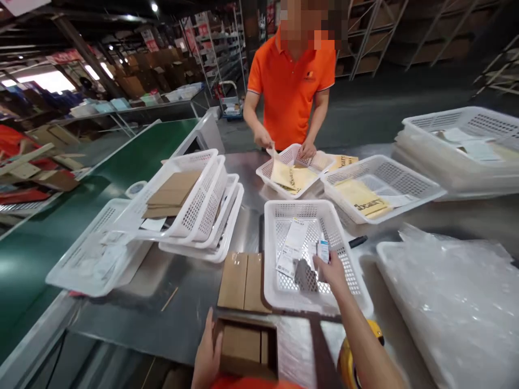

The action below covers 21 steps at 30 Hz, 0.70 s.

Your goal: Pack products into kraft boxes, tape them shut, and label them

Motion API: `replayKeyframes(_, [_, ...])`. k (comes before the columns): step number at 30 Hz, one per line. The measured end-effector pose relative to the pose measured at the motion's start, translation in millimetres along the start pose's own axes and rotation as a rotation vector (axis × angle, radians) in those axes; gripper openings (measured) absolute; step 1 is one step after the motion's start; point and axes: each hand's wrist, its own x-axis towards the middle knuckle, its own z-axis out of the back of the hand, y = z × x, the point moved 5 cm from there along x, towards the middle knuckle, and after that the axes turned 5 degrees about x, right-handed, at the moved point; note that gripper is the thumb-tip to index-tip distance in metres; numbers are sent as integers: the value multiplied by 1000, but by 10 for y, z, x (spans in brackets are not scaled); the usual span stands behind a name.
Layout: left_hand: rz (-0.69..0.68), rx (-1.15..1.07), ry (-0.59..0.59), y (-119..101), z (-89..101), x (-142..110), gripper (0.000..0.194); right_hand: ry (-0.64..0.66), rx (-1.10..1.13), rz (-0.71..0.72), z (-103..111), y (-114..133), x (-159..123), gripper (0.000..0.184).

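Observation:
My right hand (330, 270) reaches into a white plastic basket (365, 300) and is closed round a small white and blue box (323, 250). A paper slip (292, 246) and a small grey packet (305, 275) lie in the same basket. My left hand (207, 354) rests with flat fingers on the left side of an open brown cardboard box (245, 347) close to me. A folded flat carton (243, 281) lies just beyond that box.
Across the metal table (190, 292) a person in an orange shirt (290, 86) handles yellow envelopes (290, 175) in a basket. More white baskets (194, 208) are stacked left and right. Clear bubble bags (450, 302) lie at right, a green conveyor (60, 227) at left.

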Motion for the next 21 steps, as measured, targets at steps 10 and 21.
replayKeyframes(10, [-10,-134,101,-69,251,-51,46,835,-254,587,-969,766,-2242,33])
replayKeyframes(21, [-99,-100,112,-31,335,-63,46,797,-541,728,-1486,592,-2494,48])
